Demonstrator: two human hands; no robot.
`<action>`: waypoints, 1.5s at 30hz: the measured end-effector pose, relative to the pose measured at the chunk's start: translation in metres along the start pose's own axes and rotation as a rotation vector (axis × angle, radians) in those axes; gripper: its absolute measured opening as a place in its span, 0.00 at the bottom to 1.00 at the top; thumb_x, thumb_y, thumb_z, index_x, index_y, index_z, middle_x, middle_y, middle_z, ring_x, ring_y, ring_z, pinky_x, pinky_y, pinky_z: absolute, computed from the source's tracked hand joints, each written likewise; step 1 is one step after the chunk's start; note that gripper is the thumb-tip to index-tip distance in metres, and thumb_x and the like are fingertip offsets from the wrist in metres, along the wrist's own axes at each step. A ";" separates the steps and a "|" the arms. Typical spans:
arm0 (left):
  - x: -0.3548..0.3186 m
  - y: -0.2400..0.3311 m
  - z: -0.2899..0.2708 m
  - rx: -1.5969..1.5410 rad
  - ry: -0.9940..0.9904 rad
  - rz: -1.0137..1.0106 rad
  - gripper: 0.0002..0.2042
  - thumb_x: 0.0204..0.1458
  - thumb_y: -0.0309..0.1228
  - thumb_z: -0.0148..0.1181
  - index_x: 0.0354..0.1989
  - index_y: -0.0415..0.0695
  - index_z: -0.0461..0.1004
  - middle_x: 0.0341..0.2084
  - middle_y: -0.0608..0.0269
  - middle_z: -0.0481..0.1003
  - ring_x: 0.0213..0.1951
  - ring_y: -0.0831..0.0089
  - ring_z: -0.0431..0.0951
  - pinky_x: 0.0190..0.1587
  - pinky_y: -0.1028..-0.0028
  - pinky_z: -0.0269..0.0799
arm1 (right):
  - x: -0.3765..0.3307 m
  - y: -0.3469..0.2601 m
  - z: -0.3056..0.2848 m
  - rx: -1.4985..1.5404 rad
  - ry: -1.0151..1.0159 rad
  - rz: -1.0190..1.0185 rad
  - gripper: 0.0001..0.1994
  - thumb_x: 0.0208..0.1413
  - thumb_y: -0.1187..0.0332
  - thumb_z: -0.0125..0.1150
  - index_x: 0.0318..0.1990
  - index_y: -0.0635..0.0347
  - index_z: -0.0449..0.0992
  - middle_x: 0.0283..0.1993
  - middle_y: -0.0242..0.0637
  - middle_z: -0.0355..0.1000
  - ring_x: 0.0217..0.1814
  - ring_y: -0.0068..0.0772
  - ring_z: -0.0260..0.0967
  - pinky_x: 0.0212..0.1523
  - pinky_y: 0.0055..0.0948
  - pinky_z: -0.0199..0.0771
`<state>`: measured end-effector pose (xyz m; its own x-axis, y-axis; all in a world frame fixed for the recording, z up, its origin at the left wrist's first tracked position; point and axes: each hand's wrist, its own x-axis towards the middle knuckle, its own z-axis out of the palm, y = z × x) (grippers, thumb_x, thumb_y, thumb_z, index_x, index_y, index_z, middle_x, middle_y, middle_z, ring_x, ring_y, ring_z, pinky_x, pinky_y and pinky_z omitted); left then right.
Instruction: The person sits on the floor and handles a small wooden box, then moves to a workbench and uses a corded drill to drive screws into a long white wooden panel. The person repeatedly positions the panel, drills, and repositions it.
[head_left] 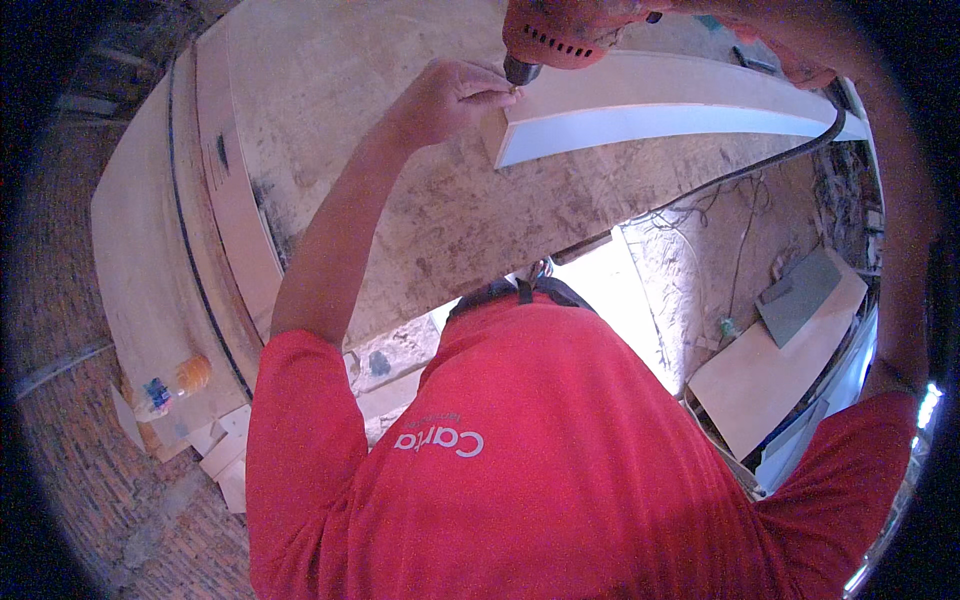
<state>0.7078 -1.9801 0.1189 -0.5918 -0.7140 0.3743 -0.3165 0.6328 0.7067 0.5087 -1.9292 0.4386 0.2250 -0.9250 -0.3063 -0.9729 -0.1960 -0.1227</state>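
Note:
A red power drill (562,38) with a dark chuck points down at the near left end of a long, pale board (640,85) with a white edge strip. My right hand (795,55), at the upper right, is wrapped round the rear of the drill; the frame's edge partly cuts it off. My left hand (455,98) is pinched just below the chuck, its fingertips at the board's end. Something tiny shows between those fingertips, too small to name. The board lies on a large, stained worktable (400,230).
A black cord (770,158) runs from beside my right hand across the table's edge. Long pale panels (150,230) lie at the left, with an orange round object (193,375) on them. Wooden and grey sheets (780,370) lean at the lower right. A brick wall (60,250) stands left.

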 end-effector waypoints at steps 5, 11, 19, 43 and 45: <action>-0.002 -0.006 -0.002 0.026 0.041 0.048 0.09 0.56 0.30 0.68 0.40 0.38 0.85 0.38 0.56 0.85 0.40 0.65 0.86 0.47 0.71 0.79 | 0.001 0.004 0.004 0.004 0.082 -0.020 0.28 0.57 0.59 0.72 0.61 0.63 0.73 0.30 0.35 0.75 0.21 0.23 0.73 0.18 0.24 0.77; -0.003 -0.007 0.002 0.010 0.059 0.044 0.09 0.56 0.30 0.68 0.41 0.38 0.85 0.37 0.56 0.85 0.40 0.67 0.86 0.47 0.71 0.79 | -0.006 0.004 0.014 -0.159 0.170 -0.121 0.25 0.57 0.61 0.71 0.59 0.63 0.74 0.30 0.36 0.76 0.20 0.24 0.73 0.17 0.23 0.77; -0.004 -0.009 0.002 0.129 0.071 0.134 0.08 0.55 0.27 0.67 0.40 0.38 0.84 0.37 0.55 0.85 0.39 0.62 0.86 0.45 0.68 0.80 | -0.009 -0.007 0.014 -0.224 0.124 -0.113 0.26 0.57 0.63 0.71 0.61 0.60 0.72 0.32 0.35 0.76 0.22 0.24 0.73 0.19 0.24 0.77; -0.011 -0.013 0.020 0.008 0.196 0.098 0.08 0.53 0.26 0.68 0.40 0.37 0.84 0.39 0.51 0.84 0.41 0.57 0.86 0.46 0.66 0.81 | 0.000 -0.001 0.008 -0.181 -0.015 -0.113 0.29 0.54 0.67 0.72 0.63 0.57 0.69 0.35 0.36 0.77 0.23 0.24 0.73 0.23 0.27 0.79; -0.010 -0.011 0.019 0.074 0.191 0.104 0.08 0.53 0.26 0.68 0.39 0.37 0.84 0.38 0.50 0.84 0.41 0.57 0.86 0.46 0.66 0.81 | 0.006 -0.007 -0.001 -0.126 -0.081 -0.032 0.28 0.53 0.68 0.73 0.62 0.58 0.70 0.36 0.37 0.77 0.23 0.25 0.73 0.22 0.26 0.79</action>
<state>0.7028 -1.9740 0.0962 -0.4750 -0.6832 0.5546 -0.3189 0.7210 0.6152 0.5167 -1.9336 0.4391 0.2548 -0.8891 -0.3802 -0.9630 -0.2692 -0.0157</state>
